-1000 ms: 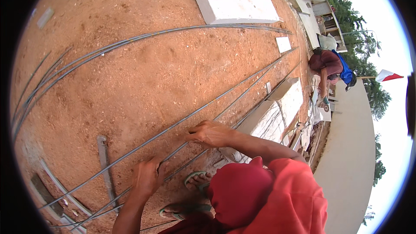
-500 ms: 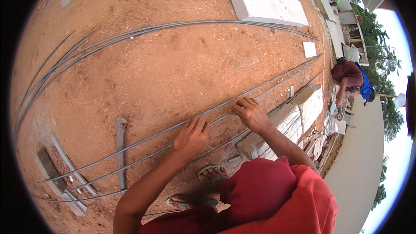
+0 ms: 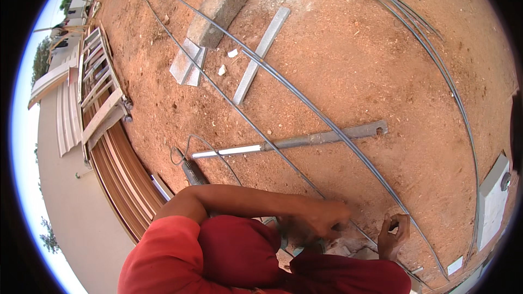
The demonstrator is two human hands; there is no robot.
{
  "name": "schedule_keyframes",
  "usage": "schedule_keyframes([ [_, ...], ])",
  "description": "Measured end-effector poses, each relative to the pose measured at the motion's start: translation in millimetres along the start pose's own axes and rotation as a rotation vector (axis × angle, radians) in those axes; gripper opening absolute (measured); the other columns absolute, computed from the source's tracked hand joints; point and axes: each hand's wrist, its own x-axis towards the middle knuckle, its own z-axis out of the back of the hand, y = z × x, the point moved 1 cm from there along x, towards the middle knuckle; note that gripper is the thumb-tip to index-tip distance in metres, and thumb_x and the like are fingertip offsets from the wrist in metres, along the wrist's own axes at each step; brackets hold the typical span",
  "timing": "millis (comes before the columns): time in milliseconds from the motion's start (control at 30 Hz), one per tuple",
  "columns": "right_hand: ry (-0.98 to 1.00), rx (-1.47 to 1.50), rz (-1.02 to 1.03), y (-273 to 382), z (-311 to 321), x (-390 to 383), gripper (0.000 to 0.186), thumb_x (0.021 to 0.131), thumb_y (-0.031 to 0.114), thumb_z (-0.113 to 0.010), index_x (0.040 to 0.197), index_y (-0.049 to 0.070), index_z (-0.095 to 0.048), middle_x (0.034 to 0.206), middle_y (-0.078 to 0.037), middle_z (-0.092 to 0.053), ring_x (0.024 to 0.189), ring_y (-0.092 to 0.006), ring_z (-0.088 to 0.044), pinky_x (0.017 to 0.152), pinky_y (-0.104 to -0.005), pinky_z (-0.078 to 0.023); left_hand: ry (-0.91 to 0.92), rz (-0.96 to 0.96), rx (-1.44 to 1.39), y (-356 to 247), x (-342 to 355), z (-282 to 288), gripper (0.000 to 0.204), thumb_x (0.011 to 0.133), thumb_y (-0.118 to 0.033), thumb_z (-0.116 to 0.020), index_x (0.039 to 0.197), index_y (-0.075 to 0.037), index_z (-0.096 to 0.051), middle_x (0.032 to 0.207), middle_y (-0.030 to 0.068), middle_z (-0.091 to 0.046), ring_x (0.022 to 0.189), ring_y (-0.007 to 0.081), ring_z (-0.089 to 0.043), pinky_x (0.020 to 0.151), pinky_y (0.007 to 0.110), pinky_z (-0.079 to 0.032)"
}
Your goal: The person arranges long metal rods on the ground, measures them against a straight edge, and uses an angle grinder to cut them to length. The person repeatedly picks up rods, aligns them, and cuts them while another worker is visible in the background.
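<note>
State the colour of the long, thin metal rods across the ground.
The long, thin metal rods are grey, showing best in the head view.

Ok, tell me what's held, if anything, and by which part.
It cannot be told: the left hand blurs over a thin rod; the right hand is curled, with no held thing discernible.

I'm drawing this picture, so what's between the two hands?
The head view shows a thin metal rod running over the dirt between the left hand and the right hand.

both hands [image 3: 326, 216] are near long grey rods [image 3: 289, 85] on reddish soil [image 3: 389, 84].
</note>
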Motion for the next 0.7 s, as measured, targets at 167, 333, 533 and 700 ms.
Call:
schedule_keyframes([
  [167,0.328,0.249,0.278,29.3,-50.2,30.7,0.018,0.086,-0.001,-0.078,0.093,0.001,-0.061,0.079,-0.012,-0.056,0.054,-0.0170,-0.050,0.049,-0.0326,-0.039,-0.166,0.265,-0.212,-5.2,-128.4,89.4,0.032,0.095,-0.012,-0.070,0.067,0.000,-0.062,0.055,0.0006,-0.049,0.050,0.0132,-0.043,0.050,0.037,-0.033],
  [333,0.432,0.252,0.331,71.2,-75.6,68.4,0.016,0.085,0.003,-0.080,0.090,0.003,-0.065,0.074,-0.008,-0.056,0.056,-0.0133,-0.050,0.051,-0.0310,-0.041,-1.589,0.702,0.348,8.9,-251.4,158.3,0.023,0.097,-0.019,-0.075,0.079,-0.005,-0.070,0.061,-0.0010,-0.059,0.051,0.0074,-0.045,0.046,0.029,-0.034],
  [533,0.491,0.334,0.281,101.1,-81.3,79.9,0.016,0.085,0.005,-0.080,0.085,0.004,-0.064,0.072,-0.006,-0.055,0.059,-0.0122,-0.049,0.053,-0.0309,-0.040,-1.570,0.905,1.233,34.5,-271.8,246.5,0.023,0.086,-0.019,-0.080,0.104,-0.005,-0.080,0.092,0.0156,-0.077,0.088,0.0320,-0.073,0.085,0.043,-0.056],
  [700,0.426,0.507,0.058,124.4,-46.8,59.1,0.017,0.089,0.008,-0.079,0.084,0.002,-0.064,0.068,-0.005,-0.055,0.057,-0.0105,-0.051,0.050,-0.0304,-0.040,-1.632,0.952,1.019,40.2,-281.3,237.3,0.024,0.083,-0.018,-0.080,0.101,-0.003,-0.080,0.091,0.0182,-0.078,0.081,0.0348,-0.075,0.083,0.045,-0.057],
])
